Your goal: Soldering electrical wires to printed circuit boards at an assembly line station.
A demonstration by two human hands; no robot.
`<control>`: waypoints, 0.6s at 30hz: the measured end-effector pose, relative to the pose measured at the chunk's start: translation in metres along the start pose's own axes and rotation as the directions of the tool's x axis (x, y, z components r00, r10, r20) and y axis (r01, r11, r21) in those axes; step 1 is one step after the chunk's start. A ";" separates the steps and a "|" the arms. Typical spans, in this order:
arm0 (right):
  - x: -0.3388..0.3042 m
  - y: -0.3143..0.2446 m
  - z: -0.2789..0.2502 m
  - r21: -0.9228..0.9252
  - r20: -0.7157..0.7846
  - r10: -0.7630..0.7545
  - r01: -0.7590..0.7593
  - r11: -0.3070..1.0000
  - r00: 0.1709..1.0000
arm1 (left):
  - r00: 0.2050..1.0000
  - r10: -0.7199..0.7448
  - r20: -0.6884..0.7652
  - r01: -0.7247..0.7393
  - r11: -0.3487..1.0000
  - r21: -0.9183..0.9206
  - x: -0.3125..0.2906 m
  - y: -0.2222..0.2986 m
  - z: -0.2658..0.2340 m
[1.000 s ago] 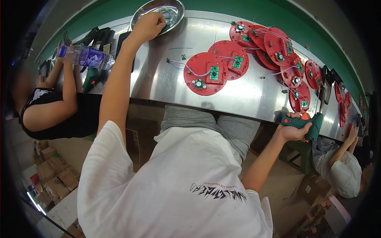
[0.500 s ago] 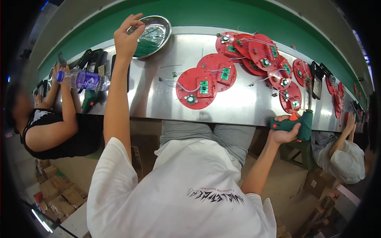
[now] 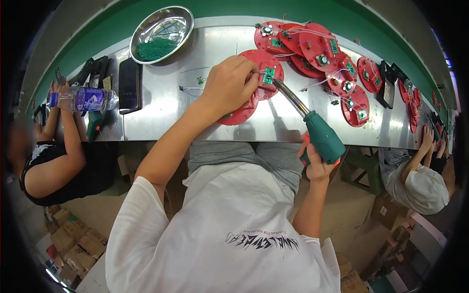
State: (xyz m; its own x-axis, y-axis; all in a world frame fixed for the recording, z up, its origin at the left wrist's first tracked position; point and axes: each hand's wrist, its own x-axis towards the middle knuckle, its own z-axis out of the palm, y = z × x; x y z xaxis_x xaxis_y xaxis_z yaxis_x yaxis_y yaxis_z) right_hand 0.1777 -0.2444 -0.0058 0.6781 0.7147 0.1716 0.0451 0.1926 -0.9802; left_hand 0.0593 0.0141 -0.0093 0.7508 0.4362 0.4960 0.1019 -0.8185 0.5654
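Since half a second ago, the left hand [image 3: 232,83] is coming away from the steel bowl [image 3: 183,23] to two overlapping red discs [image 3: 239,117], and the soldering gun [image 3: 326,139] is swinging in toward them. Left fingers are curling close together beside the rear disc's green circuit board [image 3: 269,75]; whether they are pinching anything, I cannot tell. Right hand [image 3: 318,165] is wrapping its fingers around the gun's handle, its tip pointing at the board's right edge. Both discs are lying on the metal worktop [image 3: 215,44].
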 end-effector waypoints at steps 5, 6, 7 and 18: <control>0.004 0.004 0.005 -0.037 0.026 -0.008 0.009 0.999 1.000 | 1.000 -0.004 0.016 0.003 0.999 0.040 -0.004 0.000 0.002; 0.005 0.004 0.006 -0.028 0.034 0.001 0.000 1.000 0.999 | 1.000 -0.006 0.010 0.006 0.999 0.038 -0.005 -0.002 0.002; 0.006 0.004 0.006 -0.020 0.042 0.010 -0.009 1.000 0.999 | 1.000 -0.008 0.005 0.008 0.999 0.035 -0.005 -0.003 0.003; 0.012 0.007 0.008 -0.093 0.092 0.012 -0.003 0.996 0.996 | 1.000 0.005 -0.012 -0.004 0.999 0.044 -0.005 -0.005 0.005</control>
State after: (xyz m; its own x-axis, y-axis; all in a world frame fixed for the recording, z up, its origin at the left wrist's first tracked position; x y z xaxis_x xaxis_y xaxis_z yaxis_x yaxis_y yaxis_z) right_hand 0.1801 -0.2291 -0.0100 0.6079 0.7761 0.1680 0.1107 0.1267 -0.9857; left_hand 0.0584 0.0137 -0.0183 0.7432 0.4369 0.5067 0.1271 -0.8358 0.5341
